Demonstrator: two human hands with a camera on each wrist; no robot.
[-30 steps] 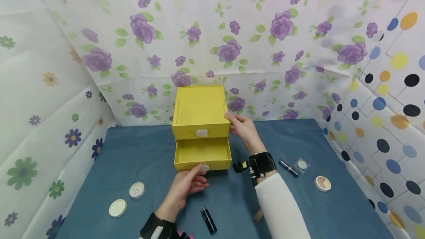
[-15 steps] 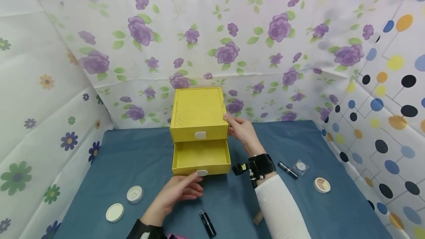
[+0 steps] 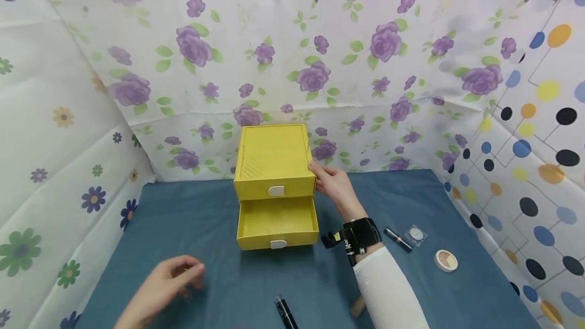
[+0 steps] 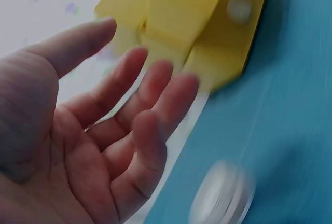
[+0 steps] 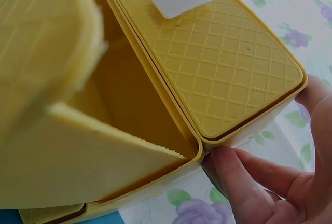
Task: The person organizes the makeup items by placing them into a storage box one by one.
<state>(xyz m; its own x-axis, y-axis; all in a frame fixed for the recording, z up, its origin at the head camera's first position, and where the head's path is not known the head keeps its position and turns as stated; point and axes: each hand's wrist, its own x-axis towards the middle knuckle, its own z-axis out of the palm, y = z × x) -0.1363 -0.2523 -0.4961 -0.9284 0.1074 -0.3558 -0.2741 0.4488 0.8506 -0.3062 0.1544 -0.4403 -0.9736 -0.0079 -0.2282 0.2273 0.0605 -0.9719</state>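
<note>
A yellow two-drawer box [image 3: 274, 154] stands at the back middle, its lower drawer [image 3: 256, 242] pulled out and its upper one pushed in. My right hand [image 3: 335, 187] grips the box's right side; in the right wrist view the thumb is at the top edge and the fingers [image 5: 236, 177] are near the seam between the drawers. My left hand [image 3: 166, 286] is over the left front of the table, holding nothing, with fingers loosely bent. Below it, in the left wrist view, lies a blurred round white compact [image 4: 220, 195]. In the head view this hand hides the round compacts.
Near the front middle lies a black tube with a clear cap [image 3: 285, 314]. To the right are another dark tube [image 3: 398, 239], a small clear square case [image 3: 416, 235] and a round tricolour palette [image 3: 445, 260]. A brown piece [image 3: 357, 306] shows beside my right sleeve. Patterned cloth hangs around the blue table [image 3: 215, 212].
My left hand has let go of the lower drawer's white tab and moved left and toward the front, over the round compacts. The right hand keeps its grip on the box.
</note>
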